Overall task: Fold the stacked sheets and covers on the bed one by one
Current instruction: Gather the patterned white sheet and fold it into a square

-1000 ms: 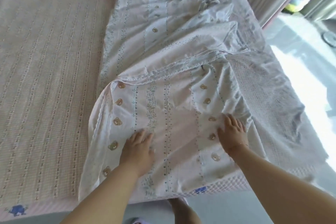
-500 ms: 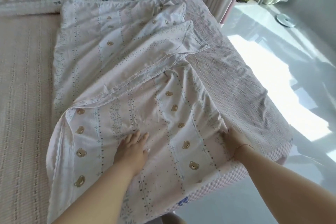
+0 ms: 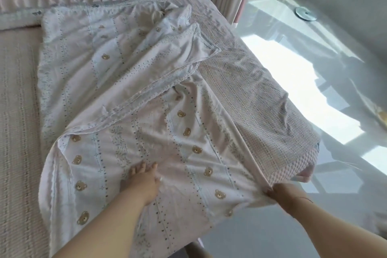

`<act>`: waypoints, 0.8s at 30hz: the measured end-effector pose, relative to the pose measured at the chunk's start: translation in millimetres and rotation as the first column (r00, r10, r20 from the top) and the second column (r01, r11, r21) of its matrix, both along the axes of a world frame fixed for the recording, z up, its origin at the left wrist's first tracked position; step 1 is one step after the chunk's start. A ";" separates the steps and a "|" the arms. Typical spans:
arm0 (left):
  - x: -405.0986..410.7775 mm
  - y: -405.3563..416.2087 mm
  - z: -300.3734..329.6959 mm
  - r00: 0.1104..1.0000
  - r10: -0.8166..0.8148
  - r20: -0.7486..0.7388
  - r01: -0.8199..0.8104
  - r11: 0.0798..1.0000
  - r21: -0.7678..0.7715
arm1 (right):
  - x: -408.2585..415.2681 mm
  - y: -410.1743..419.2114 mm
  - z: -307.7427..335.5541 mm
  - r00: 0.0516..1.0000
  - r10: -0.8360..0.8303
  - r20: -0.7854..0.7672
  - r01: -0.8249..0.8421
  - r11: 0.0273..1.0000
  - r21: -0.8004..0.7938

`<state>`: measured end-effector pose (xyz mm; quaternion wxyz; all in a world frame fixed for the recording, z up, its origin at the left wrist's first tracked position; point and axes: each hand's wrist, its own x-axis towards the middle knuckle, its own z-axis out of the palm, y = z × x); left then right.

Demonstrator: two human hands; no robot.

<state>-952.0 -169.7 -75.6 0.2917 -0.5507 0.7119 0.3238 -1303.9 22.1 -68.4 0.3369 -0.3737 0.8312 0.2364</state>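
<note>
Bear-print sheet [image 3: 134, 94], pale pink-white, lies rumpled and partly folded across the bed's right half. Lace-trimmed edge runs diagonally from 8 o'clock to 2 o'clock.

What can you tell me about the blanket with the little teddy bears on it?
The teddy bear sheet is thin, pale pink-white cloth with rows of brown bear faces, dotted stripes and a lacy trimmed edge. It lies rumpled and partly folded over itself on the bed. The left hand presses flat on it; the right hand grips its near right edge.
</note>
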 end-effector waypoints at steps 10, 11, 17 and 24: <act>-11.9 -0.4 8.5 0.998 -0.008 -0.054 0.006 0.999 -0.037 | 23.9 -105.8 24.4 0.993 -0.077 -0.089 0.033 0.908 -0.417; -14.8 -4.3 8.6 0.998 -0.018 -0.061 0.016 0.999 -0.029 | 33.4 -130.2 25.4 0.997 -0.055 -0.052 0.026 0.894 -0.448; -16.9 -35.0 8.3 0.982 -0.126 -0.143 0.081 0.954 -0.288 | 105.2 -252.3 22.3 0.909 -0.098 0.406 0.322 0.785 -0.530; 6.0 -95.6 -13.5 0.991 -0.126 -0.044 0.111 0.961 -0.252 | 151.5 -352.0 7.0 0.384 -0.342 0.857 0.810 0.570 -0.135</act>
